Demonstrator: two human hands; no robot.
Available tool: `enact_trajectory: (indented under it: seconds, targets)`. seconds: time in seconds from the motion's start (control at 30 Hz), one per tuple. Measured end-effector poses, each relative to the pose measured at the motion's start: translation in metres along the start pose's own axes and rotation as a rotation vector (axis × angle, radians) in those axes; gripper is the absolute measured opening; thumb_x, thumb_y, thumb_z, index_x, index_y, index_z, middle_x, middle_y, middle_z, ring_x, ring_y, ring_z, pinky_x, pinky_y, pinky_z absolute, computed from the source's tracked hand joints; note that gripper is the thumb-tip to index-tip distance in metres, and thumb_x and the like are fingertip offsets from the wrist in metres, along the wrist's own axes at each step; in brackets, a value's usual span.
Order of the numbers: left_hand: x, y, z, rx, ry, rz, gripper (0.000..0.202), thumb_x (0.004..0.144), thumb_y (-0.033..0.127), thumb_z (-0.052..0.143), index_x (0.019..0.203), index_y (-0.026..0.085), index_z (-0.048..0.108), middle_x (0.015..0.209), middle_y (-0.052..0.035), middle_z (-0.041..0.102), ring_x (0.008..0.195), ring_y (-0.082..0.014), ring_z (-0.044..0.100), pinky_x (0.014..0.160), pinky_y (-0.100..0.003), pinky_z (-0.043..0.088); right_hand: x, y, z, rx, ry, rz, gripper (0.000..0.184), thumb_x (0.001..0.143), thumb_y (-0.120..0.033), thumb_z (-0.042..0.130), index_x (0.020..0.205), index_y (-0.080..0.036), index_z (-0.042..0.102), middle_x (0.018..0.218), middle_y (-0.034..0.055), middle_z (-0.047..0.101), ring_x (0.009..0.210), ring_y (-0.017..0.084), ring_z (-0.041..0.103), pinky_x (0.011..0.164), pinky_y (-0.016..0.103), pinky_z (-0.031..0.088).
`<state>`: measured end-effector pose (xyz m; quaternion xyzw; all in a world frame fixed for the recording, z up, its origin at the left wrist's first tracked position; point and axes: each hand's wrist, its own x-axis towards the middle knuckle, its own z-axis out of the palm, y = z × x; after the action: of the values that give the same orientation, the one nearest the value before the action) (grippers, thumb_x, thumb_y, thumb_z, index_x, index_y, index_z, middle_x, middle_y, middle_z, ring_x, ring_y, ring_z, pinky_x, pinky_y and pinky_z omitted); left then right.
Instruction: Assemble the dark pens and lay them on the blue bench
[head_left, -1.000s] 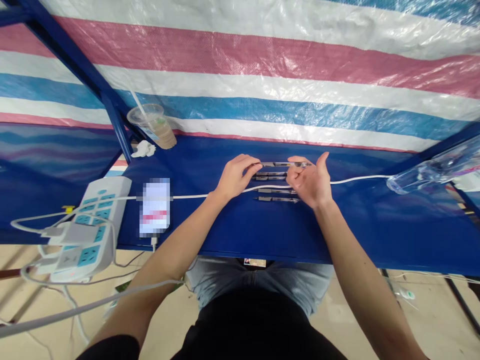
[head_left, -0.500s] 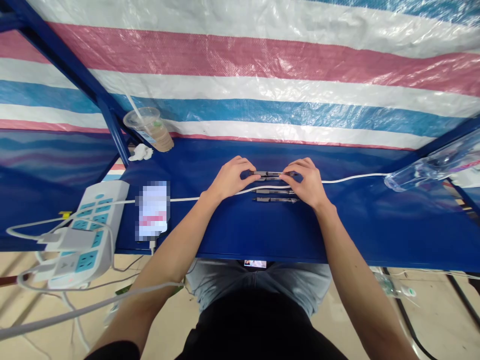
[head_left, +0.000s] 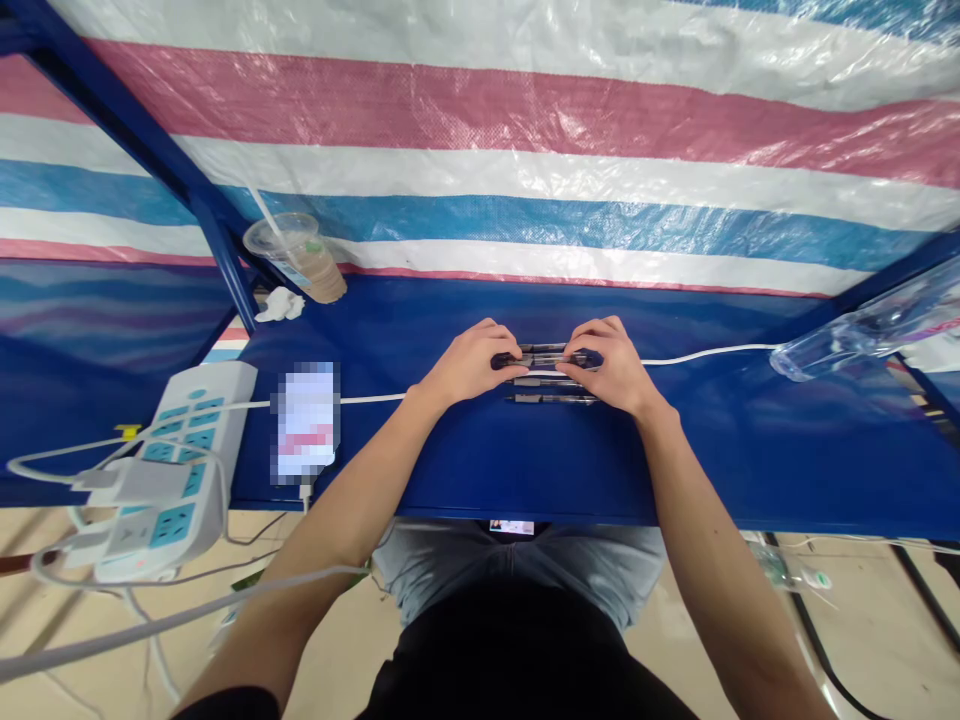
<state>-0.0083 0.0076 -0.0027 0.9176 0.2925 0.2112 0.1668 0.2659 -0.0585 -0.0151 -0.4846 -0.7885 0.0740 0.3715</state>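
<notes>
We are facing a striped sheet [head_left: 480, 170] hanging behind a blue table [head_left: 510, 465], where a white power strip [head_left: 227, 410] is lying at the left and a clear bottle [head_left: 832, 345] is showing at the right. At the table's middle, our left hand [head_left: 476, 362] and right hand [head_left: 615, 370] are pinching a pen [head_left: 546, 360] between thumbs and fingertips, one toward each end, while other pens [head_left: 551, 399] are lying roughly parallel beside it.
</notes>
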Motion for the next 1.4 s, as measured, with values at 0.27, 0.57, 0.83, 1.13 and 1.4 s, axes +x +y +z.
enact_trajectory:
  seconds: [0.27, 0.57, 0.83, 1.13, 1.4]
  targets:
    - [-0.001, -0.005, 0.005, 0.017, 0.003, -0.065, 0.038, 0.101, 0.044, 0.071, 0.136, 0.028, 0.07, 0.135, -0.0084, 0.069, 0.126, -0.0302, 0.059, 0.105, -0.046, 0.052, 0.0, 0.004, 0.007, -0.043, 0.02, 0.055, 0.021, 0.088, -0.038, 0.084, 0.104, -0.026, 0.078, 0.112, 0.0102, 0.072, 0.108, 0.033, 0.057, 0.096, 0.052, 0.05]
    - [0.002, -0.008, 0.013, 0.061, 0.013, -0.07, 0.029, 0.106, 0.038, 0.064, 0.129, 0.023, 0.075, 0.126, -0.0099, 0.075, 0.111, -0.0274, 0.064, 0.098, -0.044, 0.052, 0.004, -0.022, 0.011, 0.098, -0.045, 0.048, 0.053, 0.093, -0.068, 0.074, 0.067, -0.022, 0.067, 0.063, 0.0002, 0.067, 0.063, 0.018, 0.059, 0.08, 0.04, 0.036]
    - [0.003, -0.004, 0.016, 0.088, 0.048, -0.081, 0.026, 0.105, 0.034, 0.064, 0.126, 0.021, 0.075, 0.124, -0.0097, 0.076, 0.109, -0.0269, 0.063, 0.095, -0.042, 0.051, 0.006, -0.035, 0.019, 0.067, -0.262, -0.105, 0.045, 0.092, -0.054, 0.083, 0.063, -0.022, 0.069, 0.062, -0.0011, 0.064, 0.07, 0.019, 0.059, 0.082, 0.04, 0.032]
    - [0.002, 0.0, 0.014, 0.087, 0.036, -0.119, 0.032, 0.106, 0.034, 0.063, 0.135, 0.023, 0.071, 0.133, -0.0098, 0.071, 0.118, -0.0291, 0.062, 0.101, -0.044, 0.051, 0.007, -0.043, 0.02, 0.006, -0.345, -0.151, 0.025, 0.096, -0.043, 0.081, 0.078, -0.026, 0.08, 0.067, 0.0008, 0.07, 0.078, 0.021, 0.059, 0.087, 0.042, 0.031]
    - [0.002, 0.013, -0.001, -0.039, 0.272, -0.058, 0.033, 0.113, 0.039, 0.048, 0.126, 0.022, 0.073, 0.125, -0.0092, 0.074, 0.117, -0.0246, 0.065, 0.107, -0.041, 0.052, 0.009, -0.044, 0.006, 0.367, -0.189, 0.024, 0.033, 0.099, -0.055, 0.073, 0.084, -0.026, 0.076, 0.077, 0.0026, 0.071, 0.079, 0.022, 0.058, 0.084, 0.041, 0.043]
